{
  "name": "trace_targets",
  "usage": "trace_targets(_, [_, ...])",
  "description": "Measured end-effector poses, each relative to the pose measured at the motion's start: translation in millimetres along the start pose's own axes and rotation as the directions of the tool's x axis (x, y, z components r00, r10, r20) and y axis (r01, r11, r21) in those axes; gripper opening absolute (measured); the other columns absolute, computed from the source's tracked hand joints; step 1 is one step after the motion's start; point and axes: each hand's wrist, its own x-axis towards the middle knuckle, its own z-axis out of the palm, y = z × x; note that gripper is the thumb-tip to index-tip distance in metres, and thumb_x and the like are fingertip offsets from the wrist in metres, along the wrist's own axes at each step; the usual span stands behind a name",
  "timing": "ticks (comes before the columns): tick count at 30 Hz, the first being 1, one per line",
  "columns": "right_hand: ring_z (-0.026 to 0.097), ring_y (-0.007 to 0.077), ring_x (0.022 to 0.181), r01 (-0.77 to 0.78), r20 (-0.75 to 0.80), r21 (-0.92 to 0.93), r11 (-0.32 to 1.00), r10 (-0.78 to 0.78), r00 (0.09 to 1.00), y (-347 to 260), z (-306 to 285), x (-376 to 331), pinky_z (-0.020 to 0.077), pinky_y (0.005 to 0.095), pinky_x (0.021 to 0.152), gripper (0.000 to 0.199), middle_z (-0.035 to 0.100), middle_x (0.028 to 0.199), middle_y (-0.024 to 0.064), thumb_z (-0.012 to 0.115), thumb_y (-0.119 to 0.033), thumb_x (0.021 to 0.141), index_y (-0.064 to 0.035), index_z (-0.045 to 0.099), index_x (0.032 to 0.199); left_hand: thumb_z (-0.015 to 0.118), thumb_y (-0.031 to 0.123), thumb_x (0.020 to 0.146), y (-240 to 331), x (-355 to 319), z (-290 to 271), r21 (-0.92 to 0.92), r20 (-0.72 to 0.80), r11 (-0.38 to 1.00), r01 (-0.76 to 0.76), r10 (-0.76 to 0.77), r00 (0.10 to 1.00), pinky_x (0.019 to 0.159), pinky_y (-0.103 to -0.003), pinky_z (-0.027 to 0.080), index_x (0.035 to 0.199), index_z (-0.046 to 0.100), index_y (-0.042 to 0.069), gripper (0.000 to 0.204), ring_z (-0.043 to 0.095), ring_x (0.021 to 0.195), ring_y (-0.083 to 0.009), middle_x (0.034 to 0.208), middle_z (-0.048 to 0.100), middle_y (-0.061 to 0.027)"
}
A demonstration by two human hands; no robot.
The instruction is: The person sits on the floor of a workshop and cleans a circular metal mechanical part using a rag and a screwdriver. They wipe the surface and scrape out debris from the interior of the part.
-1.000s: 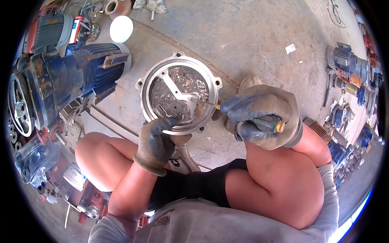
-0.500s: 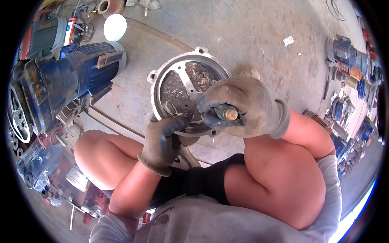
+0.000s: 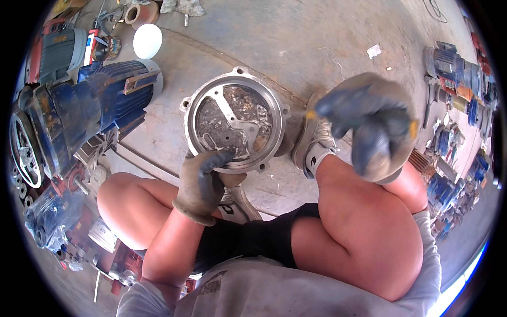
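A round metal cover [image 3: 277, 127] with bolt lugs around its rim is held tilted between my knees. Dark, crusty dirt fills its recesses, and a bare metal web crosses the inside. My gloved left hand [image 3: 202, 177] grips its near-left edge, thumb over the rim and the other fingers underneath, mostly hidden. Off to the right and apart from the cover, my gloved right hand [image 3: 372, 124] is raised and smeared by motion. Its fingers are curled round a handled tool [image 3: 413, 128]; just small yellow parts of it show, and its working end cannot be made out.
Blue motors [image 3: 119, 92] lie on the left, beside a spoked handwheel [image 3: 25, 150]. A white round disc [image 3: 148, 41] is on the floor at the upper left. More machine parts [image 3: 454, 68] line the right side. My shoe [image 3: 311, 140] stands right of the cover.
My right hand has swung right and away from the cover, carrying the tool. The cover and my left hand have shifted slightly left, uncovering the web and my right shoe.
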Motion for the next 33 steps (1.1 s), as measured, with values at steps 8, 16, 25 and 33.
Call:
trace_targets(8, [0.074,0.0177,0.093,-0.301,-0.065,-0.460,0.835,0.306,0.950,8,-9,-4,0.0602,0.0318,0.085,0.024,0.077,0.106,0.0099,0.072,-0.008,0.099,-0.0031,0.073,0.123,0.078,-0.010,0.091,-18,7,-18,0.303,0.163,0.901,-0.311,0.273,0.948,0.084,-0.036,0.065,0.110,0.079,-0.009,0.019,0.080,0.095,-0.0235,0.101,0.081,-0.0176])
trace_targets(16, [0.078,0.0192,0.088,-0.062,0.316,0.143,0.988,0.013,0.949,-3,-31,-3,0.0638,0.0346,0.075,0.032,0.079,0.110,0.0164,0.081,-0.010,0.092,0.0006,0.072,0.121,0.075,-0.014,0.090,-17,4,-30,0.520,0.334,0.692,-0.501,0.375,0.865,0.083,-0.035,0.065,0.112,0.077,-0.010,0.023,0.080,0.096,-0.0225,0.106,0.081,-0.0183])
trace_targets(25, [0.081,0.0287,0.092,-0.076,0.427,-0.035,0.996,0.084,0.900,-4,-7,-8,0.0654,0.0371,0.075,0.030,0.080,0.113,0.0169,0.083,-0.008,0.093,-0.0064,0.070,0.120,0.086,-0.003,0.085,-31,18,-30,0.213,-0.013,0.948,-0.236,0.245,0.970,0.079,-0.036,0.065,0.108,0.080,-0.005,0.023,0.082,0.089,-0.0278,0.093,0.081,-0.0190])
trace_targets(33, [0.078,0.0265,0.088,0.191,0.483,-0.095,0.977,-0.123,0.867,6,6,-6,0.0633,0.0374,0.071,0.034,0.077,0.114,0.0122,0.087,-0.014,0.084,-0.0080,0.077,0.116,0.090,0.000,0.082,-23,13,-29,0.306,0.036,0.924,-0.227,0.227,0.973,0.081,-0.036,0.064,0.107,0.081,-0.002,0.027,0.082,0.092,-0.0319,0.096,0.081,-0.0186])
